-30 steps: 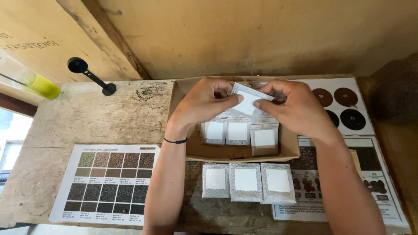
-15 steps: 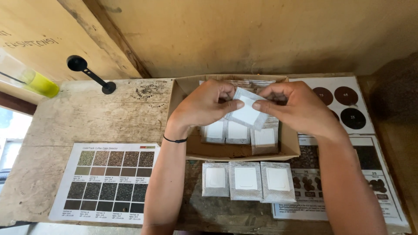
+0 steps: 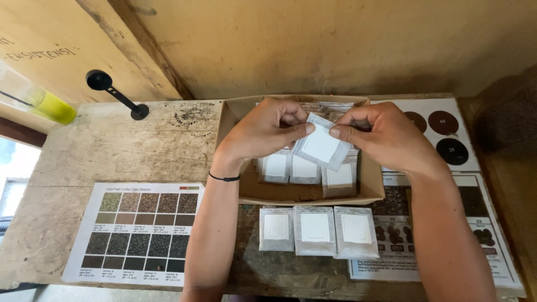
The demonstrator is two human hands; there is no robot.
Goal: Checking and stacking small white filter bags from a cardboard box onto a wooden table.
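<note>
Two hands gripped one silver packet [image 3: 320,146] above the box [image 3: 313,196]: my left hand [image 3: 263,131] pinched its upper left corner, my right hand [image 3: 386,134] its right edge. The packet tilted, its long axis running from lower left to upper right, white label facing me. I counted three packets [image 3: 316,230] in a row on the table [image 3: 134,151] just before the box, and three more upright inside.

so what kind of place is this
Probably a coffee sampling or grading bench: a colour chart of ground samples, a black scoop, and a cardboard box of small packets, one packet held in both hands.
</note>
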